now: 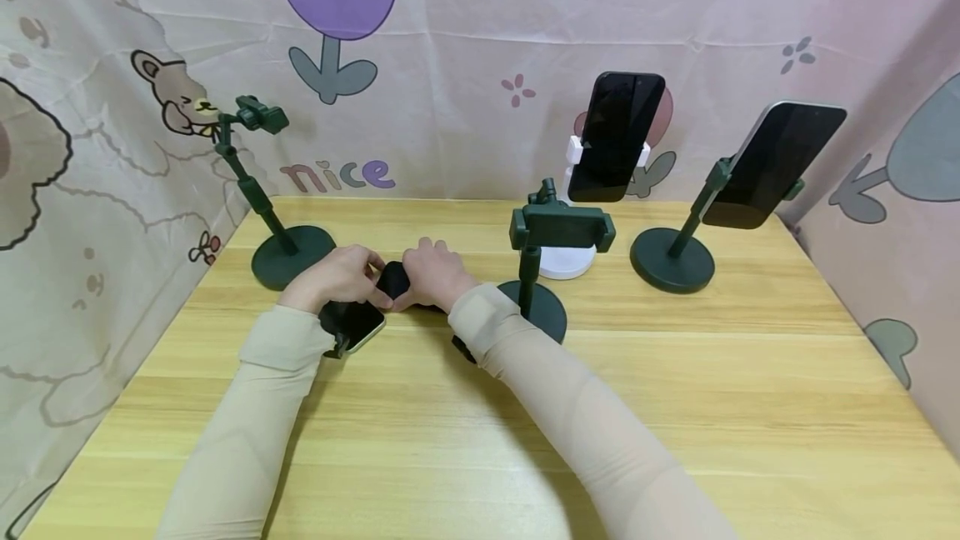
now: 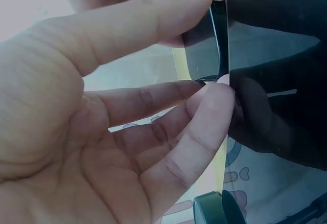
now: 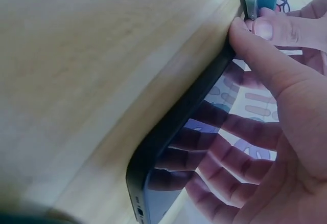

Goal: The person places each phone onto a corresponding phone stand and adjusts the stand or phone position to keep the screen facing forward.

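Observation:
A black smartphone (image 1: 393,280) lies screen up on the table between the two hands. My right hand (image 1: 435,273) grips it across its width, the thumb along its near edge, the fingers mirrored in its glossy screen (image 3: 173,157). At its other end, my left hand (image 1: 341,277) holds it by the corners between thumb and curled fingers; the two thumbs nearly meet. Under the left wrist lies a second smartphone (image 1: 366,322) with a light rim, partly hidden by hand and sleeve. Its dark screen (image 2: 276,81) fills the right of the left wrist view.
An unloaded green phone stand (image 1: 288,252) is at the left, another (image 1: 562,227) beside the right forearm. Behind it, a white stand (image 1: 567,263) bears a black phone (image 1: 618,136). Farther right, a green stand (image 1: 672,261) holds a phone (image 1: 772,161). A printed cloth hangs behind.

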The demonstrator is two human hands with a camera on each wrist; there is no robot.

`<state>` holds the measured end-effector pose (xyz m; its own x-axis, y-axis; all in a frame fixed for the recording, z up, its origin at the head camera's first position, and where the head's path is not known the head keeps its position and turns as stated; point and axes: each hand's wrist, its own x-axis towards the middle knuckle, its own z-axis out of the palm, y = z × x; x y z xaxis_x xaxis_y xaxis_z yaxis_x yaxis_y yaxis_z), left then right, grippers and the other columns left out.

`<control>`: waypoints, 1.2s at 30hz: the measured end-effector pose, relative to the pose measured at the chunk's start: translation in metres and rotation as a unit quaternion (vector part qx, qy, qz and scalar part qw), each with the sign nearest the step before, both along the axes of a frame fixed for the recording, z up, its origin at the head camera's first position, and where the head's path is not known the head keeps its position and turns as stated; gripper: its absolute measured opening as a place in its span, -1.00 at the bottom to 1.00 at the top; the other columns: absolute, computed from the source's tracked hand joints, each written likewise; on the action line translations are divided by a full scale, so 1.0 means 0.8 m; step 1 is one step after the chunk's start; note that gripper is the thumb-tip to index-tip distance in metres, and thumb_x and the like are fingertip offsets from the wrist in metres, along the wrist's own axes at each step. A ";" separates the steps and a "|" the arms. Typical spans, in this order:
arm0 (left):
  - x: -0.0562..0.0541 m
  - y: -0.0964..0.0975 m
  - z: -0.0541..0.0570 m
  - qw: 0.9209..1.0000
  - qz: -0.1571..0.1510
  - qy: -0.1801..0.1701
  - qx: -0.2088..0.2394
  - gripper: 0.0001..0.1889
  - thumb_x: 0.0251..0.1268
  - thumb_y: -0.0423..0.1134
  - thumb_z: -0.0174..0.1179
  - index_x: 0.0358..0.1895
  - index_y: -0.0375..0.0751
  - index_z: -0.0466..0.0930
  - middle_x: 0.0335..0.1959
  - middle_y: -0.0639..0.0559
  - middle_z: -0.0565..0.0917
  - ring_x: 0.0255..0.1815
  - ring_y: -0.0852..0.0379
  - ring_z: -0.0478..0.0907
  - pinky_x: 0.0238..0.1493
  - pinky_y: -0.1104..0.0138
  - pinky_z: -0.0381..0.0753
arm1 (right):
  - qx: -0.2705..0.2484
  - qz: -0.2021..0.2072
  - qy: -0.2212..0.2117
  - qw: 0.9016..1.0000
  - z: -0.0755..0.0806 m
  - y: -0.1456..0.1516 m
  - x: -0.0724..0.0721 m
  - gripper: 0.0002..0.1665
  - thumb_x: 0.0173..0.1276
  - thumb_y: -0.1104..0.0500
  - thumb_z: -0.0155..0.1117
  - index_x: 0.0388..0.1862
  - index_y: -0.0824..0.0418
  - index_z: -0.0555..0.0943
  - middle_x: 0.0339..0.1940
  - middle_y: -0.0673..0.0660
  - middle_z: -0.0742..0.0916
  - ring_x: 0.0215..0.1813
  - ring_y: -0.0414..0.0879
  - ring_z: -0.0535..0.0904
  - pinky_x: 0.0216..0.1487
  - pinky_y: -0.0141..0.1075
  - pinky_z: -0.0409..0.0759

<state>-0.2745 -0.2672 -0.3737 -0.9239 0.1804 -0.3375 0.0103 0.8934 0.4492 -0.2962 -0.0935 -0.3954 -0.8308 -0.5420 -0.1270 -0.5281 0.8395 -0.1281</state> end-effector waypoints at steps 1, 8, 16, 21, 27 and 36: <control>0.000 0.000 0.000 1.000 0.006 -0.004 0.007 -0.22 0.29 -0.04 0.54 0.44 -0.46 0.48 0.12 -0.30 0.69 -0.08 -0.07 0.67 0.15 0.02 0.67 | -0.005 -0.003 -0.003 1.000 -0.001 0.000 0.000 -0.09 0.22 -0.48 0.53 0.33 0.09 0.64 0.24 0.17 0.65 0.17 0.08 0.58 0.17 -0.05 0.76; 0.002 -0.004 0.002 0.999 0.030 -0.010 0.029 -0.20 0.45 0.14 0.38 0.47 -0.42 0.45 -0.09 -0.20 0.78 -0.20 0.01 0.74 0.02 0.10 0.71 | -0.031 -0.012 -0.016 0.999 -0.006 0.002 -0.003 -0.07 0.16 -0.47 0.59 0.30 0.09 0.64 0.22 0.17 0.67 0.18 0.10 0.62 0.16 -0.02 0.77; 0.001 -0.011 0.007 0.999 0.026 0.011 0.039 -0.30 0.61 0.20 0.17 0.43 -0.38 0.49 -0.38 -0.09 0.73 -0.37 0.08 0.69 -0.27 0.29 0.65 | -0.045 -0.004 -0.008 0.999 -0.009 0.003 -0.004 -0.08 0.17 -0.46 0.59 0.27 0.13 0.66 0.15 0.17 0.69 0.05 0.04 0.67 0.02 -0.06 0.81; 0.003 -0.016 0.013 0.998 0.035 0.007 0.048 -0.39 0.67 0.09 0.13 0.44 -0.36 0.49 -0.27 -0.12 0.71 -0.31 0.06 0.68 -0.19 0.29 0.74 | -0.052 0.001 0.003 0.999 -0.006 0.005 -0.003 -0.09 0.19 -0.47 0.56 0.23 0.17 0.64 0.07 0.12 0.72 -0.07 -0.05 0.68 -0.07 -0.15 0.78; 0.005 -0.024 0.019 0.997 0.044 0.023 0.062 -0.51 0.69 0.00 0.13 0.39 -0.31 0.56 -0.22 -0.13 0.74 -0.24 0.00 0.73 -0.16 0.28 0.78 | -0.078 -0.002 0.014 0.997 -0.002 0.007 -0.001 -0.08 0.18 -0.47 0.54 0.20 0.19 0.62 0.02 0.10 0.75 -0.13 -0.06 0.67 -0.13 -0.18 0.73; 0.006 -0.024 0.023 0.995 0.037 0.036 0.087 -0.63 0.65 -0.01 0.20 0.12 -0.23 0.77 -0.34 -0.05 0.79 -0.23 0.04 0.73 -0.15 0.28 0.79 | -0.144 -0.022 0.004 0.989 -0.004 0.014 -0.001 -0.13 0.20 -0.43 0.57 0.14 0.20 0.56 -0.10 0.08 0.73 -0.19 -0.06 0.65 -0.19 -0.27 0.61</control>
<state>-0.2694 -0.2864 -0.3554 -0.9571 0.1618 -0.2402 -0.0145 0.8015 0.5978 -0.2969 -0.0820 -0.3988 -0.8549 -0.5177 0.0329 -0.4932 0.7914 -0.3613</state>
